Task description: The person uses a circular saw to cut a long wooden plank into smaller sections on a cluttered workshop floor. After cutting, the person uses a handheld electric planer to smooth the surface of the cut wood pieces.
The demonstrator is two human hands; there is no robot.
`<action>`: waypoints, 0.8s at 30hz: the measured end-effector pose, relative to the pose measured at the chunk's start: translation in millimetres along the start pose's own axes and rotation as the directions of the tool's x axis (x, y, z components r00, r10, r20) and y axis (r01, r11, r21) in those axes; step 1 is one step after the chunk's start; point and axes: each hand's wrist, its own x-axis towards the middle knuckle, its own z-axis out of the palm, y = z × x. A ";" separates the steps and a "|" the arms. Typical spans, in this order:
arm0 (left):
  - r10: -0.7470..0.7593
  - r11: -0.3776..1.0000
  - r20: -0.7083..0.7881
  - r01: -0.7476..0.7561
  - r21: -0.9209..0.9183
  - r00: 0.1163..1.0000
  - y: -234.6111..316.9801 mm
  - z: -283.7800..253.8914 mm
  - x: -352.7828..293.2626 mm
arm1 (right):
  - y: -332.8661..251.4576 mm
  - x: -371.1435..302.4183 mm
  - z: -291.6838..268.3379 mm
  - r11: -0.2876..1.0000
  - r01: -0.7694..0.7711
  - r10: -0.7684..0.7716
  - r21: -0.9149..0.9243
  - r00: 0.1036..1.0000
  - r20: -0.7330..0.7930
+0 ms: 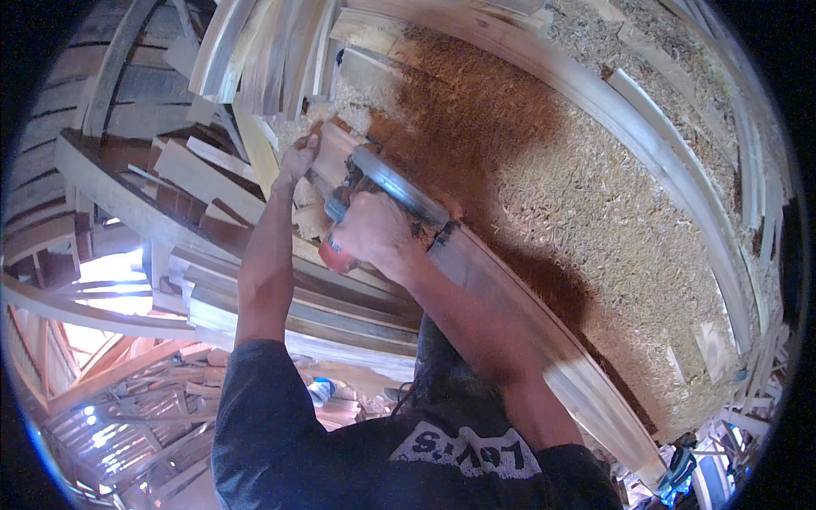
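My right hand (pixel 372 229) is closed round a hand tool with a long, straight metal body (pixel 398 184). A red, rounded part (pixel 337 257) of it shows below my fist, and a blue-grey part shows beside my fingers. Its exact kind is hard to make out. The tool lies along a long wooden board (pixel 544 327), which runs from the upper left to the lower right. Farther up, my left hand (pixel 299 158) has its fingers curled on the edge at the board's far end (pixel 342 143). My right palm hides the tool's grip.
Wood shavings and sawdust (pixel 595 204) cover the ground beyond the board. Stacked planks (pixel 263 55) stand at the upper left, with more long boards (pixel 314 314) under my left arm. A long beam (pixel 646 144) curves along the right. Scrap wood lies lower left.
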 end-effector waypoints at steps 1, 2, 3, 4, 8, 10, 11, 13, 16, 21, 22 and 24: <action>-0.035 0.995 -0.053 0.040 0.091 0.998 -25.7 -32.0 1.6 | -10.5 -4.7 4.7 1.000 0.025 -0.025 -0.004 0.998 0.050; -0.058 0.982 -0.082 0.072 0.174 0.995 -35.2 -44.1 6.5 | -15.1 -6.1 4.3 0.999 0.031 -0.030 -0.015 0.996 0.080; -0.085 0.986 -0.143 0.104 0.129 0.986 -21.0 -6.8 17.6 | -5.9 1.8 -1.2 1.000 0.003 -0.002 -0.013 0.999 0.050; -0.061 0.972 -0.152 0.093 0.216 0.987 -4.3 18.7 21.1 | 2.0 5.8 -5.2 1.000 -0.022 0.023 -0.008 0.999 0.030; -0.006 0.888 -0.252 0.121 0.443 0.968 0.9 1.5 3.6 | -9.5 -3.8 -2.0 0.999 -0.022 0.020 0.034 0.999 0.050; -0.050 0.882 -0.280 0.174 0.437 0.959 11.0 2.6 0.1 | -6.9 -2.8 -0.7 0.999 -0.036 0.034 0.037 0.999 0.042; -0.096 0.891 -0.265 0.201 0.406 0.960 45.9 30.5 -3.7 | 5.6 1.7 -4.0 0.997 -0.073 0.072 0.028 0.997 0.008; -0.151 0.884 -0.290 0.260 0.387 0.945 78.0 39.5 -21.8 | 5.9 -3.1 -5.5 0.996 -0.083 0.083 0.015 0.997 0.006; -0.174 0.866 -0.320 0.300 0.400 0.931 63.3 28.9 -46.2 | 0.8 -29.5 -10.5 0.997 -0.078 0.078 -0.004 0.996 0.042; -0.179 0.906 -0.289 0.271 0.324 0.941 79.7 47.8 -70.6 | 22.1 -50.6 -7.3 0.998 -0.038 0.036 -0.046 0.999 -0.037; -0.168 0.918 -0.287 0.256 0.303 0.943 86.9 52.3 -76.4 | 24.0 -52.4 -8.7 0.999 -0.040 0.038 -0.031 0.998 -0.051; -0.159 0.896 -0.224 0.235 0.376 0.962 93.3 51.4 -83.7 | 22.5 -54.3 -12.4 0.999 -0.038 0.037 -0.024 0.998 -0.050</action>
